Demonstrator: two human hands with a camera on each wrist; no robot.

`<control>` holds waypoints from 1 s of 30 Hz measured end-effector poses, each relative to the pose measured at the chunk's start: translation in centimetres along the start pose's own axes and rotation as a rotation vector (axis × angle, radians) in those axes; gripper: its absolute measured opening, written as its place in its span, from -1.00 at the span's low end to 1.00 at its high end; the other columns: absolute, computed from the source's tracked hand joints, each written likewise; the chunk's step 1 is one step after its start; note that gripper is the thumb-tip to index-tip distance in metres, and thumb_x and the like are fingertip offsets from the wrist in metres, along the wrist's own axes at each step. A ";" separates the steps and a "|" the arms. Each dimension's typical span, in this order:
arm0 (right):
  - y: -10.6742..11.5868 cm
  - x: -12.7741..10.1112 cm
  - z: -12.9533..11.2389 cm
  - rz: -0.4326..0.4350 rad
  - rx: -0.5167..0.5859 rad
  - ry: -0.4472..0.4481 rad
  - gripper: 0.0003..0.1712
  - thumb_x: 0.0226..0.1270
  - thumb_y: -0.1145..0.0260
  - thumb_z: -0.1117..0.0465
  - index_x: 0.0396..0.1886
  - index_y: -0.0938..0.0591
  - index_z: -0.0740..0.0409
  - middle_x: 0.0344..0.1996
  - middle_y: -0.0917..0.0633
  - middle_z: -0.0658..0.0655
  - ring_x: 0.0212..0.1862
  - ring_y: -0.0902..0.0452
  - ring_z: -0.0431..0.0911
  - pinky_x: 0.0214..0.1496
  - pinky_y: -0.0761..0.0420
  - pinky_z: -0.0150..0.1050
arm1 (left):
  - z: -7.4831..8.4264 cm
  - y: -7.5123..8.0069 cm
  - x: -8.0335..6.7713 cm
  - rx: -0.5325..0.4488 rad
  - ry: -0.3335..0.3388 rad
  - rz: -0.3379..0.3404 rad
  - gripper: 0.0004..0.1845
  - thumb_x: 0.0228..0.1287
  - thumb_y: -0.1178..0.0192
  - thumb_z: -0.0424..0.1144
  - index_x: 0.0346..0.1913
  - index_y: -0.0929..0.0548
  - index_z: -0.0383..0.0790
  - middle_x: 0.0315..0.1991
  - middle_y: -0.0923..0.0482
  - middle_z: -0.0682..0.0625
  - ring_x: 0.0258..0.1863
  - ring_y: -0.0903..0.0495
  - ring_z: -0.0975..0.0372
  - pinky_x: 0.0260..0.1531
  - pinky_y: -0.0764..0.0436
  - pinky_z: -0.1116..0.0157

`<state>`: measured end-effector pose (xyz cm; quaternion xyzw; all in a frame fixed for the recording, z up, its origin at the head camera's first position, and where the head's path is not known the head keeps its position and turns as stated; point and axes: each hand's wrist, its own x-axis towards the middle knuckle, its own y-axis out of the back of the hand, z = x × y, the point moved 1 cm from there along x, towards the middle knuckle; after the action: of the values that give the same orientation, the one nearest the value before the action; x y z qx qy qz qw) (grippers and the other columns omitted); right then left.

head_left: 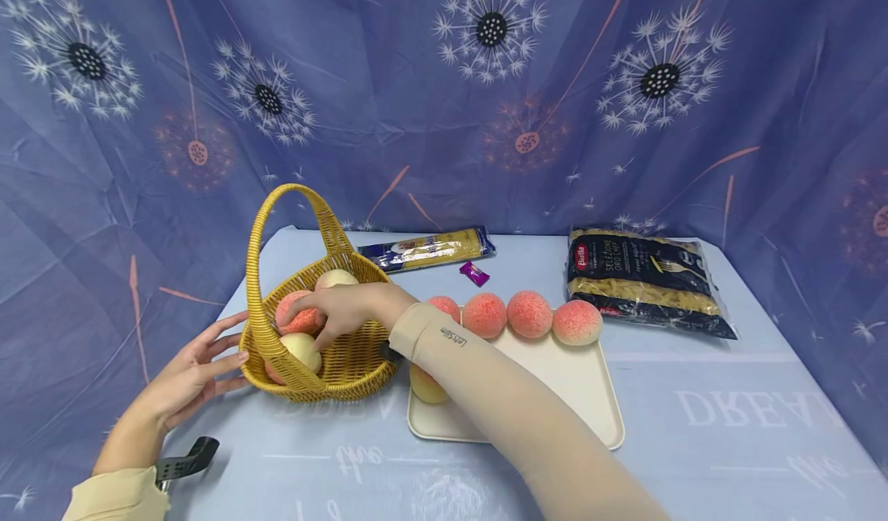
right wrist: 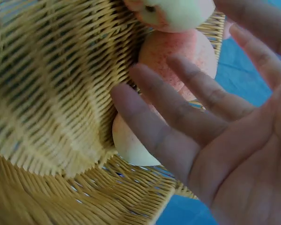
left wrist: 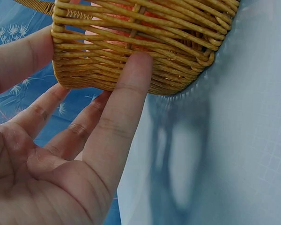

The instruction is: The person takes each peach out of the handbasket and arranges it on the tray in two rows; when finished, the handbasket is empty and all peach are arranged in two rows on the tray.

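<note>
Wicker basket on desk, steadied by flat-fingered left hand; right hand spread loose inside, gripping nothing. Three peaches in; five peaches waiting on tray.

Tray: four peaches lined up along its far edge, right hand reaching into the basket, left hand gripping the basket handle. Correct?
Not the handle. In the left wrist view the left hand lies open, straight fingers against the basket wall. The rest stands: peaches on the tray, right hand in the basket.
</note>
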<state>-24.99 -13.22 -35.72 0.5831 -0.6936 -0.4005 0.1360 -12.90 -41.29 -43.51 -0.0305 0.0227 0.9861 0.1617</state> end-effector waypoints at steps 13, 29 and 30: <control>-0.1 2.0 -1.8 -0.076 -0.162 -0.132 -0.20 0.45 -0.52 0.00 0.61 -0.43 -0.35 0.56 -0.41 -0.22 0.39 -0.39 -0.32 0.35 -0.39 -0.47 | 0.1 0.1 -0.1 0.015 0.016 0.020 -0.27 0.66 0.00 -0.50 0.67 -0.19 0.22 0.26 -0.54 0.27 0.16 -0.70 0.36 0.01 -0.83 0.21; -1.3 3.0 -1.8 -0.152 -0.116 -0.139 -0.47 0.48 -0.49 0.11 0.33 -0.50 -0.20 0.31 -0.52 -0.13 0.25 -0.42 -0.27 0.26 -0.41 -0.49 | 0.0 0.0 0.1 0.013 -0.003 0.006 -0.26 0.66 0.01 -0.51 0.69 -0.17 0.19 0.28 -0.53 0.25 0.18 -0.70 0.36 0.03 -0.83 0.19; -1.3 3.0 -1.8 -0.158 -0.122 -0.145 -0.52 0.49 -0.48 0.09 0.28 -0.51 -0.20 0.28 -0.53 -0.14 0.23 -0.42 -0.27 0.23 -0.43 -0.49 | 0.0 0.0 0.1 0.015 0.000 0.007 -0.26 0.66 0.01 -0.51 0.69 -0.17 0.19 0.28 -0.53 0.25 0.18 -0.69 0.36 0.02 -0.83 0.20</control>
<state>-23.74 -16.67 -36.28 0.5962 -0.6278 -0.4925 0.0890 -12.99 -41.28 -43.51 -0.0290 0.0300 0.9865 0.1584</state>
